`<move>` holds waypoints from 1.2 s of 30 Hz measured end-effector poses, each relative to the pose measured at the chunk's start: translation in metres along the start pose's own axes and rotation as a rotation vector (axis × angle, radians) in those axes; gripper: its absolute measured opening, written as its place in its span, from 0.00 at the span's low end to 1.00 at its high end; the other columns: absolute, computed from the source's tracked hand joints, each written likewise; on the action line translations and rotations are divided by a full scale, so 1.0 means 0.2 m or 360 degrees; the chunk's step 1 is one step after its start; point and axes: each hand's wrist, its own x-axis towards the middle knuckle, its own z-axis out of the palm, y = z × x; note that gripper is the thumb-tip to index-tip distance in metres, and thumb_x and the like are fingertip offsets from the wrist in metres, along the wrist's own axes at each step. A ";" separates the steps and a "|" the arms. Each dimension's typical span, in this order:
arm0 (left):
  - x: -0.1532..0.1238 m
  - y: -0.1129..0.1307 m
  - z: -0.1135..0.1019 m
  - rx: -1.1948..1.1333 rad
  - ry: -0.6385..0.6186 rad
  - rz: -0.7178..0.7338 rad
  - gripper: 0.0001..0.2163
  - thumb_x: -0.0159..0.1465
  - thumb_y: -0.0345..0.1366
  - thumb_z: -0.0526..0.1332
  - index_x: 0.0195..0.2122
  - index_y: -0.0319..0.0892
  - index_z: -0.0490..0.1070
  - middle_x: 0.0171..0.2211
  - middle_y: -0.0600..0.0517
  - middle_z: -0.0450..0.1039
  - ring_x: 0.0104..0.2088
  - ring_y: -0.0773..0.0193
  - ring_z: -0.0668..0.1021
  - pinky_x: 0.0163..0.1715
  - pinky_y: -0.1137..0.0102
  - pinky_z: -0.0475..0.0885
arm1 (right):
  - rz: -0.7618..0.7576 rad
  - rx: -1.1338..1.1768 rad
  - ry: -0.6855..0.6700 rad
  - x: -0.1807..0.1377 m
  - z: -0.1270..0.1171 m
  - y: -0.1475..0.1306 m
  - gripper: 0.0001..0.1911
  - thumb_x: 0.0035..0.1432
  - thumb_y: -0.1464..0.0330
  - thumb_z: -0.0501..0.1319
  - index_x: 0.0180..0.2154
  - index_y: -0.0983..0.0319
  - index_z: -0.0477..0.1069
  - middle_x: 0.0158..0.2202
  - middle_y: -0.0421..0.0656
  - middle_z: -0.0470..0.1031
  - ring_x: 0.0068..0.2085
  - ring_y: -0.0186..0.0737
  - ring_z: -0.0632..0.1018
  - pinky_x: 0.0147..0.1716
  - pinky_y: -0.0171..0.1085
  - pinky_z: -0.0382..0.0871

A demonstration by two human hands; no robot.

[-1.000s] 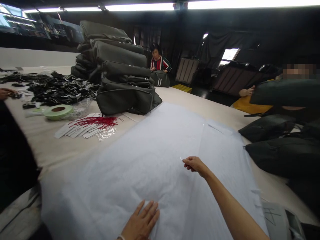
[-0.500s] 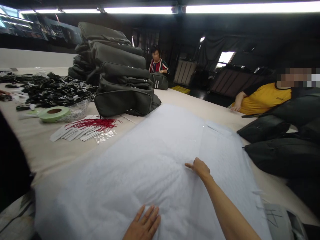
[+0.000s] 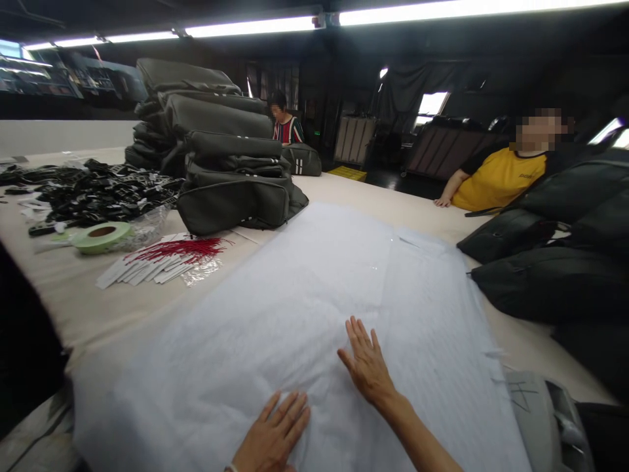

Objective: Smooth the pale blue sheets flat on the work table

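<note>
A large stack of thin, whitish translucent plastic sheets (image 3: 236, 328) lies over the table in front of me, creased around my hands. My left hand (image 3: 275, 432) rests on it at the lower middle, palm down with the fingers stretched out. Further up and to the right, my right hand (image 3: 366, 364) lies on the same plastic, fingers extended and thumb apart. Neither hand grips anything. Left of the plastic, white tags (image 3: 147, 270) with red strings (image 3: 181, 249) are fanned out on the table, beside a pale green tape roll (image 3: 86, 242).
Dark grey bags (image 3: 230, 203) are piled at the back left, and more black bags (image 3: 545, 282) at the right. Black straps (image 3: 108, 190) lie heaped at left. A grey machine (image 3: 531, 413) stands lower right. One person (image 3: 501, 177) leans at the table's right; another (image 3: 287, 128) is behind.
My right hand has gone from pointing with a finger to lying flat with fingers spread, a little nearer to me. The left hand stays flat. The person in yellow has shifted posture.
</note>
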 end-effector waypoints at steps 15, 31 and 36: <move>0.22 0.05 -0.19 -0.0046 0.0113 -0.0004 0.40 0.57 0.51 0.66 0.66 0.46 0.49 0.67 0.43 0.48 0.67 0.45 0.51 0.62 0.39 0.45 | -0.0158 -0.0137 0.0016 0.14 0.06 0.18 0.38 0.63 0.45 0.43 0.66 0.62 0.49 0.67 0.47 0.51 0.68 0.49 0.51 0.65 0.56 0.42; -0.74 -0.04 0.07 0.0176 0.0098 0.0306 0.52 0.47 0.40 0.75 0.67 0.48 0.43 0.69 0.44 0.44 0.67 0.45 0.48 0.64 0.42 0.42 | -0.0225 0.0025 -0.0062 -1.14 -0.05 -0.74 0.36 0.66 0.55 0.50 0.68 0.56 0.37 0.68 0.42 0.47 0.68 0.48 0.51 0.66 0.53 0.40; -0.74 -0.06 0.20 0.0322 0.0349 0.0448 0.34 0.63 0.24 0.58 0.67 0.48 0.46 0.68 0.48 0.49 0.67 0.53 0.51 0.65 0.48 0.46 | -0.0167 -0.0042 -0.0059 -1.17 0.06 -0.77 0.34 0.66 0.56 0.50 0.67 0.56 0.40 0.68 0.43 0.49 0.67 0.49 0.53 0.65 0.54 0.42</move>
